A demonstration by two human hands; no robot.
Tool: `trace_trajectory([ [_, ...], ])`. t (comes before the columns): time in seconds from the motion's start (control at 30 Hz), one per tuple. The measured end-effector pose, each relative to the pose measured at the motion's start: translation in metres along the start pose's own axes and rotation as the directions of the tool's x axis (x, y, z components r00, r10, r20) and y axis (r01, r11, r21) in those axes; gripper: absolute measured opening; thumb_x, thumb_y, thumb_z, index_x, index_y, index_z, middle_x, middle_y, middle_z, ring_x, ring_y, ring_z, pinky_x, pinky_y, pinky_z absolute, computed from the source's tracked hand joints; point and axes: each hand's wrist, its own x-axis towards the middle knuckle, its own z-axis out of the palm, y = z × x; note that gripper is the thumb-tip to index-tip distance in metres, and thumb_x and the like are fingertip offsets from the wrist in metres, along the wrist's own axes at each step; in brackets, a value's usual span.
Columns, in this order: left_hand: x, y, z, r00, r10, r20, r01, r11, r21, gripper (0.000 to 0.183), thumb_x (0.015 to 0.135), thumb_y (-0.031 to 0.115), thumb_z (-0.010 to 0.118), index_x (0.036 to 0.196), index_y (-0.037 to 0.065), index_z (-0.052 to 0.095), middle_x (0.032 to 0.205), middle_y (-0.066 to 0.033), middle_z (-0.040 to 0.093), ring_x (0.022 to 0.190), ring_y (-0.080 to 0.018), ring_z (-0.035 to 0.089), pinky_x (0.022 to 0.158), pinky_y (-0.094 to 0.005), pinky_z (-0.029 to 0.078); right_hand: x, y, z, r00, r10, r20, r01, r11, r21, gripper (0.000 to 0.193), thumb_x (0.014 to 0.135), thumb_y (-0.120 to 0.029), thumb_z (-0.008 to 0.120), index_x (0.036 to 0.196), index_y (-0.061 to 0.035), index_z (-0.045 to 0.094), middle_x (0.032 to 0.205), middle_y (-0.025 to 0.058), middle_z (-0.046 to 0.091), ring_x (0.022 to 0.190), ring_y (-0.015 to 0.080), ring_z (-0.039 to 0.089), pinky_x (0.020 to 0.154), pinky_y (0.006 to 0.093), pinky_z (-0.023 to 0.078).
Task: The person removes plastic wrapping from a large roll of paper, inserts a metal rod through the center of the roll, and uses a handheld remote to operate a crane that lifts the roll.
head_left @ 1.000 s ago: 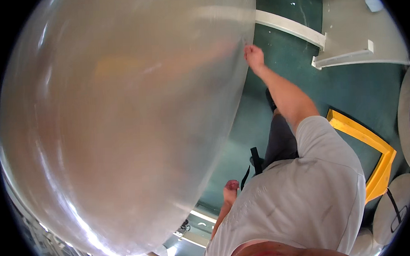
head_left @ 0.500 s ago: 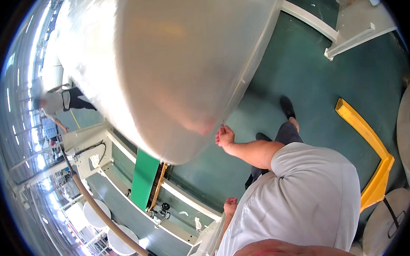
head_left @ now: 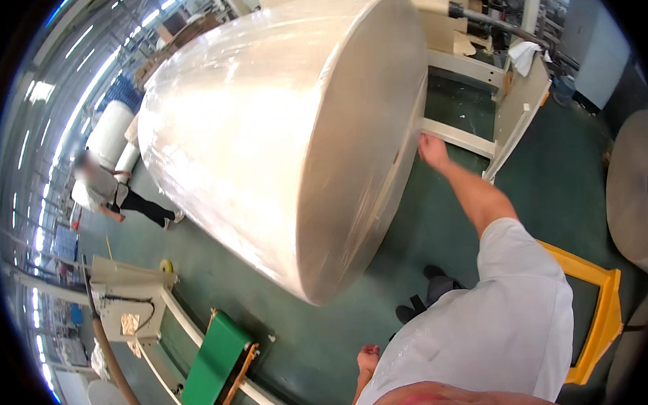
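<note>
A huge pale roll (head_left: 221,127), wrapped in shiny clear film, fills the upper middle of the head view. Loose plastic film (head_left: 390,207) spreads past the rim of its flat end face (head_left: 364,130). My right hand (head_left: 433,150) is stretched out to the far right side of that end, its fingers closed at the film's edge. The fingertips are partly hidden. Down beside my body, my left hand (head_left: 368,358) is curled closed, apart from the roll, with nothing visible in it.
A cream metal frame (head_left: 457,133) stands beyond my right hand. At the lower left lies a green board (head_left: 214,363) across another frame's rails. A yellow metal frame (head_left: 606,314) is on my right, near large rolls (head_left: 632,184). Another person (head_left: 109,188) stands at the far left.
My right hand has moved from the roll's near lower end to its far right side, still at the film. The view has shifted, showing more of the roll. My left hand stays low.
</note>
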Motion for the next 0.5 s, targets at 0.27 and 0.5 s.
trace_trajectory([
  [0.27, 0.047, 0.204, -0.017, 0.839, 0.539, 0.072, -0.537, 0.801, 0.264, 0.032, 0.095, 0.033, 0.072, 0.109, 0.004, 0.071, 0.096, -0.0172, 0.076, 0.088, -0.0336, 0.074, 0.081, -0.0435, 0.058, 0.190, -0.231, -0.141, 0.834, -0.396, -0.385, 0.504, 0.830, 0.238, 0.025, 0.102, -0.032, 0.061, 0.103, -0.0089, 0.071, 0.080, 0.0129, 0.070, 0.073, 0.0324, 0.068, 0.066, 0.0404, 0.053],
  [0.5, 0.008, 0.490, -0.042, 0.361, 0.932, 0.037, -0.736, 0.260, 0.625, 0.017, 0.092, 0.008, 0.068, 0.109, 0.003, 0.067, 0.109, -0.0196, 0.066, 0.101, -0.0397, 0.062, 0.090, -0.0491, 0.049, 0.195, -0.101, -0.040, 0.814, -0.463, -0.351, 0.565, 0.773, 0.288, 0.015, 0.097, -0.022, 0.066, 0.094, -0.0082, 0.068, 0.076, 0.0135, 0.064, 0.067, 0.0349, 0.063, 0.060, 0.0423, 0.051],
])
